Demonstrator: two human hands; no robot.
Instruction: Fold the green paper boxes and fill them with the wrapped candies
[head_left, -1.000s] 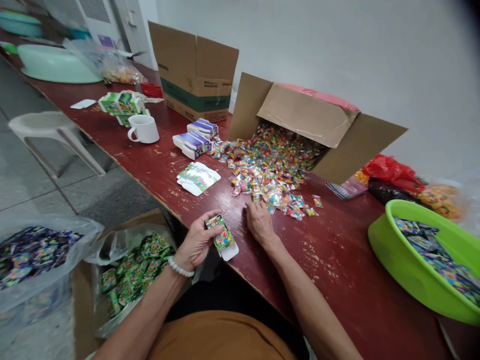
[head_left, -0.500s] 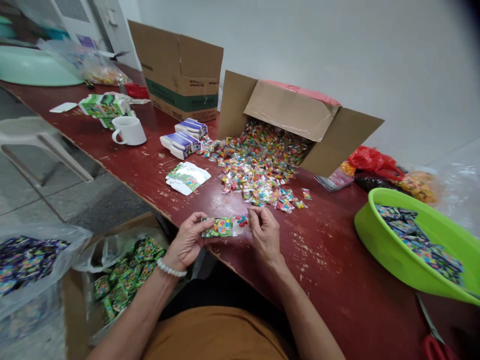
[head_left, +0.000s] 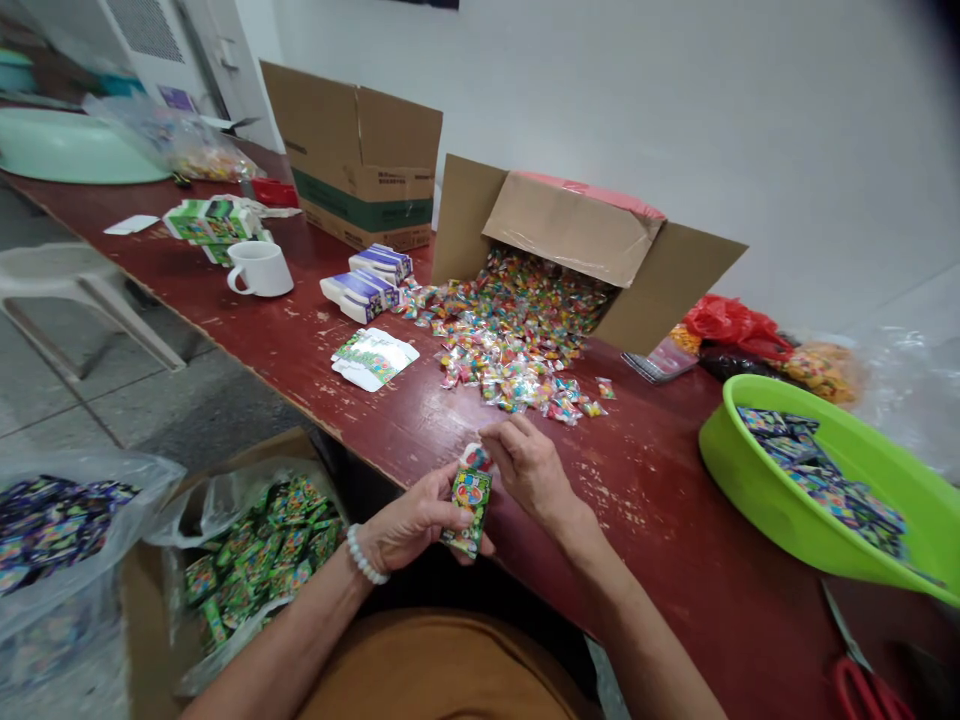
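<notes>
My left hand (head_left: 420,520) is closed around a small green printed box (head_left: 471,500), held tilted upright over the table's front edge. At the box's open top, a clear packet of coloured candies (head_left: 478,458) sticks partly out beside a white flap. My right hand (head_left: 529,470) is at that end, its fingers pinched at the packet's edge; the fingertips are partly hidden. Beyond the hands, a heap of candy packets (head_left: 510,365) spills from a cardboard box (head_left: 574,225) lying on its side. Flat green-and-white cartons (head_left: 375,357) lie left of the heap.
A lime-green basin (head_left: 731,500) with dark packs stands right, near red-handled scissors (head_left: 855,670). Purple boxes (head_left: 360,295), a white mug (head_left: 259,270) and another carton (head_left: 360,160) are left on the red table (head_left: 637,560). Below left, a lined box holds green packs (head_left: 262,560).
My left hand has turned the green box from lying sideways to upright and shifted right. The candy packet has gone partway into its top, with my right hand still close against it.
</notes>
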